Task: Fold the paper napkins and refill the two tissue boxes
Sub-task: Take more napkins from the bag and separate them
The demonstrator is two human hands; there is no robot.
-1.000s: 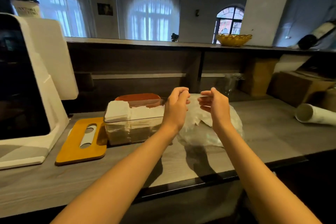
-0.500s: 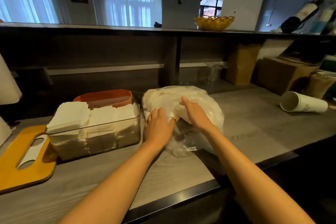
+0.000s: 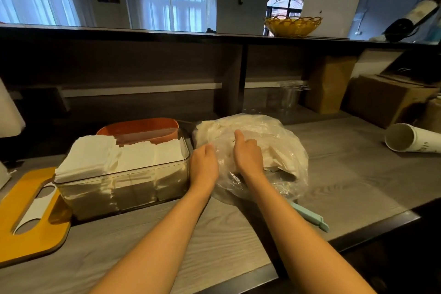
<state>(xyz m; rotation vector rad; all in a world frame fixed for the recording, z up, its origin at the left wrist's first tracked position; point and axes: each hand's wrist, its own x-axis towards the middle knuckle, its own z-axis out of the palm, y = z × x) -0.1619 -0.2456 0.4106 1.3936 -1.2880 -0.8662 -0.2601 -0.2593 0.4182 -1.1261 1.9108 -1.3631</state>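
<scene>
No legible text anywhere.

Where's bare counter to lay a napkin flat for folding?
Widest free patch: counter between plastic bag and paper cup roll. Also the front strip ahead of the clear tissue box. Crowded: box, bag and both hands, left hand, right hand, packed together centre.

Just two bare forearms coming in from the bottom edge, no sleeves anywhere in view. Left hand (image 3: 204, 167) and right hand (image 3: 248, 154) are ungloved too: no rings, watch or bracelets showing.
</scene>
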